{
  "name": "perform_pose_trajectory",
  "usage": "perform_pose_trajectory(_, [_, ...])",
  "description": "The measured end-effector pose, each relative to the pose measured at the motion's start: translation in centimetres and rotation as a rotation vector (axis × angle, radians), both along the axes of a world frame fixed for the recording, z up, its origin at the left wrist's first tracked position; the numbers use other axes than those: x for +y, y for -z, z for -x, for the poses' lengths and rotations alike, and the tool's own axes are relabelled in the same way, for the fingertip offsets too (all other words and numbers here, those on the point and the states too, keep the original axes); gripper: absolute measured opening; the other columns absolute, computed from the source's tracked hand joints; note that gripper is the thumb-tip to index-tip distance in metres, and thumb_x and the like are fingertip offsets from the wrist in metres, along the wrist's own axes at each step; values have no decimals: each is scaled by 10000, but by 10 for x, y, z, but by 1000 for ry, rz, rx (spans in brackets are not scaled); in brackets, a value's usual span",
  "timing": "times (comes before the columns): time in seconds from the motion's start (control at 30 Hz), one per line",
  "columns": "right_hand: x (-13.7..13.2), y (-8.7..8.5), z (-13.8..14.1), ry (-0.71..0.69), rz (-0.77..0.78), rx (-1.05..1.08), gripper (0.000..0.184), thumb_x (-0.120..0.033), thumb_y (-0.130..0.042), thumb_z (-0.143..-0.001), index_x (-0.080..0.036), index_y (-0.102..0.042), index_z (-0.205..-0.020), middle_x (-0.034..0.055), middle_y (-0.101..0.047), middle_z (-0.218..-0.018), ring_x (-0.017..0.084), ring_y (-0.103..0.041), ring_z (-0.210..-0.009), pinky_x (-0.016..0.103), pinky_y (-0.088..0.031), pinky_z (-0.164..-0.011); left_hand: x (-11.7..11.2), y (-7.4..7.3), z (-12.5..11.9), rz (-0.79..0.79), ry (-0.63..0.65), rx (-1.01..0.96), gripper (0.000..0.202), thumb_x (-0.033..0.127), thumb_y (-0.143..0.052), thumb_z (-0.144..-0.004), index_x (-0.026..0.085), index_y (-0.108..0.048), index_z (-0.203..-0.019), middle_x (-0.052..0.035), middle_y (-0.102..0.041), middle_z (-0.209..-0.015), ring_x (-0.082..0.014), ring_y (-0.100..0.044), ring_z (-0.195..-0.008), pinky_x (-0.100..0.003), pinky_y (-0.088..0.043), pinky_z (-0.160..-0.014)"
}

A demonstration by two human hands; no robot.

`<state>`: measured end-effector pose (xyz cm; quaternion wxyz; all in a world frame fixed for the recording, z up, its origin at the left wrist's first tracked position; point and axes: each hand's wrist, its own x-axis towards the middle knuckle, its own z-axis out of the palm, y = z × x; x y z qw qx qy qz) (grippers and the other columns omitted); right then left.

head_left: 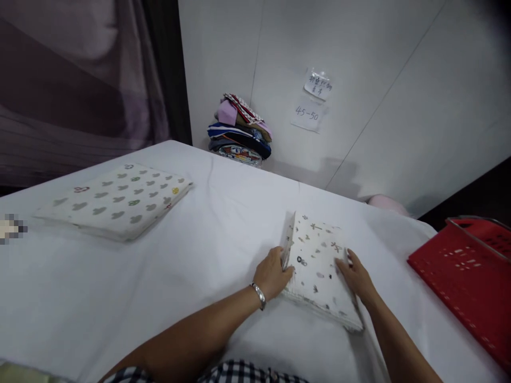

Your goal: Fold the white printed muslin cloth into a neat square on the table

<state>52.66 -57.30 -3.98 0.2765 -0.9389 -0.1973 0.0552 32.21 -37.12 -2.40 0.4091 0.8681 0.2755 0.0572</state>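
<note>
A folded white cloth (pixel 319 266) with small scattered prints lies on the white-covered table in front of me. My left hand (pixel 273 274) grips its left edge, thumb on top and fingers down along the side; a silver bracelet circles that wrist. On the opposite edge, my right hand (pixel 356 274) holds the same cloth with its thumb over the top, its other fingers partly hidden. Farther left lies another folded cloth (pixel 123 199), white with grey mushroom-like prints and a few coloured ones, apart from both hands.
At the right stands a red plastic basket (pixel 467 282) with a handle. Folded fabrics (pixel 239 130) are stacked beyond the table's far edge, by the wall. Two paper notes (pixel 309 113) hang on that wall. A pinkish object (pixel 387 204) shows behind the table, and a curtain (pixel 80 80) hangs at left.
</note>
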Motion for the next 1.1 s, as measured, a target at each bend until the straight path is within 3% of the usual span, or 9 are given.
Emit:
perform_pose_trajectory(0.1, [-16, 2, 18, 79, -46, 181, 864, -636, -516, -730, -184, -274, -1427, 157, -529, -1257, 295, -582, -1025, 410, -464, -857, 1, -2, 2, 35, -12, -27, 555, 393, -508, -792, 170, -348, -1274, -99, -571, -1122, -236, -552, -1012, -302, -406, -832])
perform_pose_trajectory(0.2, [-12, -2, 22, 47, -92, 179, 881, -586, -584, -705, -205, -263, -1431, 131, -530, -1254, 290, -558, -1063, 401, -441, -892, -4, -1, 4, 88, -11, -50, 537, 371, -495, -799, 156, -349, -1269, -103, -595, -1062, -246, -567, -976, -315, -416, -806])
perform_pose_trajectory(0.4, [21, -17, -30, -247, -226, 144, 840, -423, -629, -707, -201, -264, -1430, 99, -564, -1214, 247, -558, -1066, 369, -430, -926, -46, 3, 8, 267, 52, -158, 515, 331, -586, -732, 189, -394, -1188, -69, -613, -1055, -215, -582, -921, -297, -440, -769])
perform_pose_trajectory(0.53, [48, -28, -57, -355, 26, 34, 685, -312, -647, -691, -139, -456, -1326, 137, -574, -1210, 287, -548, -1080, 417, -409, -953, -62, 4, 9, 286, 217, -150, 629, 350, -638, -689, 194, -380, -1241, -15, -641, -908, -180, -590, -766, -277, -454, -671])
perform_pose_trajectory(0.6, [55, -33, -52, -359, 105, -83, 585, -278, -626, -709, -134, -522, -1267, 144, -574, -1213, 299, -544, -1089, 439, -400, -963, -51, 3, 11, 221, 216, -150, 501, 352, -601, -733, 205, -453, -1188, 6, -641, -846, -161, -583, -720, -271, -455, -663])
perform_pose_trajectory(0.7, [49, -36, -20, -438, 30, -199, 494, -336, -566, -779, -182, -539, -1248, 112, -551, -1257, 280, -540, -1102, 427, -444, -925, -15, 2, 11, -13, 91, -235, 269, 258, -512, -800, 211, -547, -1063, -1, -634, -868, -149, -576, -748, -285, -465, -722])
perform_pose_trajectory(0.8, [27, -30, 30, -514, -68, -246, 451, -433, -499, -838, -214, -546, -1229, 90, -558, -1253, 269, -537, -1112, 413, -484, -873, 28, 1, 1, -327, 31, -370, 287, 131, -480, -786, 187, -568, -1053, -55, -609, -1030, -193, -541, -972, -344, -449, -865])
perform_pose_trajectory(0.97, [-6, -4, 108, -629, -47, -430, 475, -422, -499, -852, -202, -493, -1274, 103, -551, -1252, 267, -510, -1142, 428, -430, -945, 71, 2, -38, -622, 372, -361, 518, -13, -454, -704, 195, -530, -1172, -58, -503, -1293, -197, -378, -1242, -396, -330, -1039])
perform_pose_trajectory(1.1, [-18, 16, 128, -589, 67, -663, 497, -282, -450, -872, -172, -390, -1353, 127, -496, -1316, 281, -434, -1223, 471, -340, -997, 85, 5, -59, -660, 481, -126, 518, 13, -499, -691, 252, -541, -1148, -14, -523, -1275, -201, -373, -1249, -490, -171, -1096])
